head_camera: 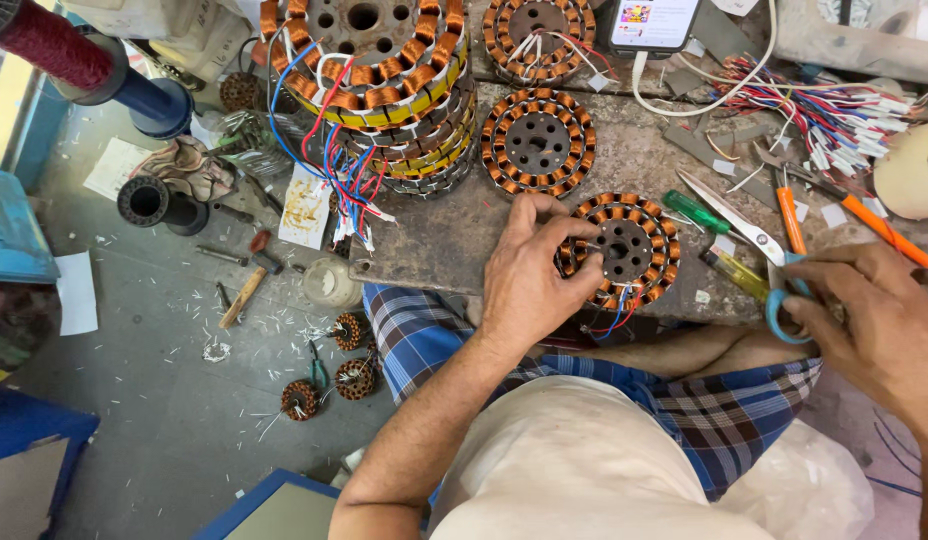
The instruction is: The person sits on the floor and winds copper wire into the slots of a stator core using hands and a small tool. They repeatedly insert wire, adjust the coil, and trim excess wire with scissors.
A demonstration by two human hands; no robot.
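At the desk's near edge: left hand (529, 275), fingers pinched on the rim of a copper-wound stator (619, 250); steady it flat so the loose leads stay clear. Right hand (874, 320), fingers closed through blue-handled scissors (754, 235); keep blades pointed away from windings. Farther back: second stator (538, 142), then a tall stator stack (384, 80) at the far left corner.

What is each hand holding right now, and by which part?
The left hand grips the copper-wound stator by its near-left rim. The right hand holds the scissors by their blue handle loops.
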